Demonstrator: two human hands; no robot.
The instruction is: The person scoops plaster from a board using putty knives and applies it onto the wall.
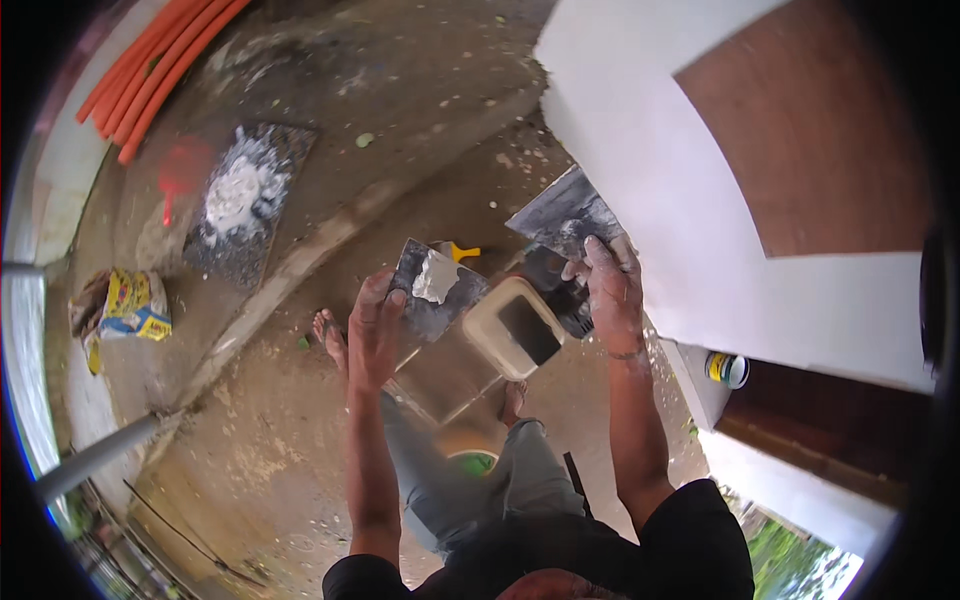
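Left hand (372, 325) pinching edge of dark plate (440, 315) bearing white paste (436, 277); right hand (608, 290) gripping second plate (560, 205) beside white wall (640, 120). Step seemingly plastering; next move probably calling for holding loaded plate level.

Forearms (376, 470) extend forward, both hands (374, 340) (612, 300) apart, fingers (600, 258) curled.
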